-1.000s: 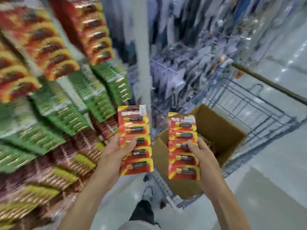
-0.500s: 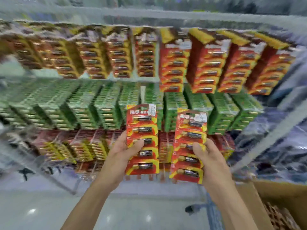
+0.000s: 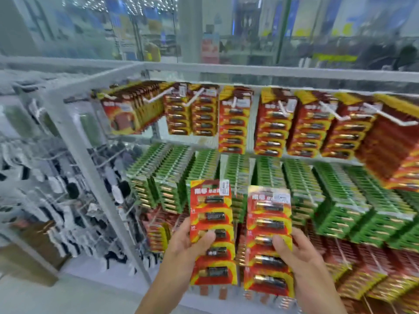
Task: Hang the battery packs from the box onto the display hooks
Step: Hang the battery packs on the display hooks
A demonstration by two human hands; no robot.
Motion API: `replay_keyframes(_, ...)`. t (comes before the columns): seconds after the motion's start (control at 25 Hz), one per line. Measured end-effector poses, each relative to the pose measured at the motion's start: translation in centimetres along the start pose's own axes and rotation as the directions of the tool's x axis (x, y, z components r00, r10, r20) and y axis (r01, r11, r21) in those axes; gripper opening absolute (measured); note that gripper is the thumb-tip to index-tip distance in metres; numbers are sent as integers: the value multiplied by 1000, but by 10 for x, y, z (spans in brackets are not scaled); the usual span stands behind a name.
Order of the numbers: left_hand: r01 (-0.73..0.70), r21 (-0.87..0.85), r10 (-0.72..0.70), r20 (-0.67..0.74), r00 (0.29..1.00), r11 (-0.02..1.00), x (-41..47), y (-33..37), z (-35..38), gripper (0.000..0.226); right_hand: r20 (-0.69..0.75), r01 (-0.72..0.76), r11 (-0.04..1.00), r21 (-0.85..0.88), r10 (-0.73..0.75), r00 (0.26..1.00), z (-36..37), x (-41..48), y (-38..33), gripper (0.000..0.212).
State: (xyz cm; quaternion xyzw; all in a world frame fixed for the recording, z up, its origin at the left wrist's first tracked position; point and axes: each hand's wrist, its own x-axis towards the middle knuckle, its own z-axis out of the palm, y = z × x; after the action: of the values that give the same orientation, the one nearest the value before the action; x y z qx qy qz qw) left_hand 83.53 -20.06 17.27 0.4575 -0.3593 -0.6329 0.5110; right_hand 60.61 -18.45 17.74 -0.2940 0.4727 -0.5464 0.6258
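My left hand (image 3: pixel 186 252) grips a red-and-yellow strip of battery packs (image 3: pixel 212 214), thumb across its front. My right hand (image 3: pixel 301 266) grips a second red-and-yellow strip of battery packs (image 3: pixel 268 225) the same way. Both strips stand upright in front of the display rack. Along the top row, white display hooks (image 3: pixel 284 111) carry stacks of red battery packs (image 3: pixel 233 123). The box is out of view.
Green battery packs (image 3: pixel 267 173) fill the middle row and red-and-yellow ones (image 3: pixel 353 279) the bottom row. A grey rack post (image 3: pixel 90 168) slants down at the left, with dark hanging goods (image 3: pixel 56 200) behind it. Pale floor (image 3: pixel 45 298) lies at lower left.
The view swung from the cart and box round to the battery display and then further left and up. Both hands kept their strips raised in front of me.
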Motion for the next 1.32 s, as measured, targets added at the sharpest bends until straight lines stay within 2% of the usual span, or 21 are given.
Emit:
replay_keyframes(0.08,1,-22,-2,-9,1000,1000,10,13,-23,50,-25,-33,999,25,33,999,24,10,12,44)
replay_keyframes(0.2,-12,-68,11,-25,1000,998,24,31,-42,50,-82,-15,1000,10,16,997,51,19,12,77)
replay_keyframes(0.24,-13,-85,11,-32,999,996,28,37,-44,47,-69,-28,1000,11,29,997,58,26,7,77)
replay_keyframes(0.36,-31,-109,24,-60,998,994,41,52,-45,46,-108,-14,998,66,21,994,73,40,-10,57)
replay_keyframes(0.44,-31,-123,19,-100,995,992,47,60,-40,44,-88,-40,986,164,55,995,76,54,-15,81)
replay_keyframes(0.48,-33,-135,18,-114,993,990,49,66,-36,41,-130,-23,983,180,47,990,78,59,-17,90)
replay_keyframes(0.52,-33,-141,16,-119,993,989,50,71,-34,40,-167,-4,987,160,31,985,77,62,-16,94)
replay_keyframes(0.68,-128,-65,120,-108,987,990,63,90,-21,38,-130,-28,990,142,46,990,70,80,-16,101)
replay_keyframes(0.84,-248,-14,246,-97,965,969,81,121,-20,30,-106,-7,986,167,25,994,67,89,-26,102)
replay_keyframes(0.88,-261,-13,258,-95,961,965,86,127,-20,27,-91,-6,986,168,21,996,70,90,-31,91)
replay_keyframes(0.96,-260,4,259,-97,961,966,94,137,-22,25,-124,7,991,135,10,992,77,90,-39,46)
replay_keyframes(1.0,-256,20,256,-96,962,967,97,138,-22,24,-146,18,994,109,-2,989,79,91,-39,32)
replay_keyframes(1.08,-256,33,258,-93,962,966,99,139,-22,22,-163,4,994,114,15,986,82,92,-40,20)
replay_keyframes(1.2,-274,46,277,-79,958,961,103,141,-22,23,-139,-9,989,148,30,990,84,92,-36,33)
replay_keyframes(1.32,-282,69,287,-76,955,957,105,142,-22,25,-117,-13,996,92,24,993,83,93,-31,58)
